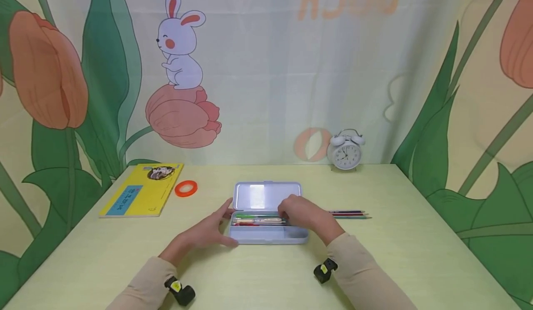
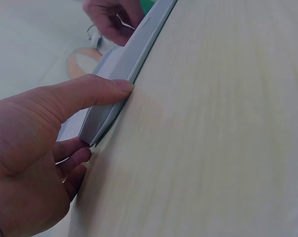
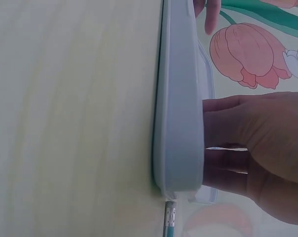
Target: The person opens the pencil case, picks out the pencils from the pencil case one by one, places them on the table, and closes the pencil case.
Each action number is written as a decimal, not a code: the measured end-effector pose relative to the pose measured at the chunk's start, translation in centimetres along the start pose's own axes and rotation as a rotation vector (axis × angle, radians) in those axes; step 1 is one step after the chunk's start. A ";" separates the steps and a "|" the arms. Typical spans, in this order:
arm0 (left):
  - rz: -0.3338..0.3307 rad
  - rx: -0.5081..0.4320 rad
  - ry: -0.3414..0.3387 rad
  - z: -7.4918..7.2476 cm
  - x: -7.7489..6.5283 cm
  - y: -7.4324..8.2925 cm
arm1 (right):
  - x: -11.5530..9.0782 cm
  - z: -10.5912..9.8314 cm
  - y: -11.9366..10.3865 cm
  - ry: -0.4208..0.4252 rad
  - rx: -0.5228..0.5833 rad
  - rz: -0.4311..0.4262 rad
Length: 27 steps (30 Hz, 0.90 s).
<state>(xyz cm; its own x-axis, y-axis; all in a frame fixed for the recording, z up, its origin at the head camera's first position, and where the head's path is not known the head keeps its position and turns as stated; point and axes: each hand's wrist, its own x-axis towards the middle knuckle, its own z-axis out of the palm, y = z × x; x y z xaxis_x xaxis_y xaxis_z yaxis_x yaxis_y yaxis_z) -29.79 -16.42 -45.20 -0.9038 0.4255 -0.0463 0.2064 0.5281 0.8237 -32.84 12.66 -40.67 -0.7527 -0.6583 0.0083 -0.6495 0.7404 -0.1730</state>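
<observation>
A pale pencil case lies on the table with its lid raised behind it. Several pens and a green-bodied one lie lengthwise in the tray. My left hand holds the case at its left end: in the left wrist view the thumb presses the front wall and the other fingers curl about the end. Over the right part of the tray, my right hand reaches in with fingers bent down among the pens' ends. The case wall hides those fingertips in the right wrist view, so I cannot tell whether they pinch a pen.
Several pencils lie right of the case, one close by its right end. A white alarm clock stands at the back right. To the left are an orange tape roll and a yellow book. A printed curtain hangs behind.
</observation>
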 end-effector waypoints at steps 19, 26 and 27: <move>-0.042 0.032 0.014 -0.1 0.1 0.1 | -0.1 -0.3 -0.3 -0.063 -0.070 0.005; -0.045 0.018 0.009 0.1 0.1 -0.1 | -0.1 -0.2 -0.1 -0.050 -0.085 -0.019; -0.048 0.019 0.009 0.1 0.1 -0.1 | -0.1 -0.2 -0.1 -0.050 -0.091 -0.025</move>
<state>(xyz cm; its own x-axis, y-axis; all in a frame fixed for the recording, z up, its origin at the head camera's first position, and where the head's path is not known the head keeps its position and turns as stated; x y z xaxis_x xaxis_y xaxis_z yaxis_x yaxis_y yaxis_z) -29.89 -16.36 -45.32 -0.9162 0.3927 -0.0803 0.1698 0.5617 0.8097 -32.70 12.67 -40.50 -0.7310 -0.6813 -0.0385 -0.6771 0.7311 -0.0835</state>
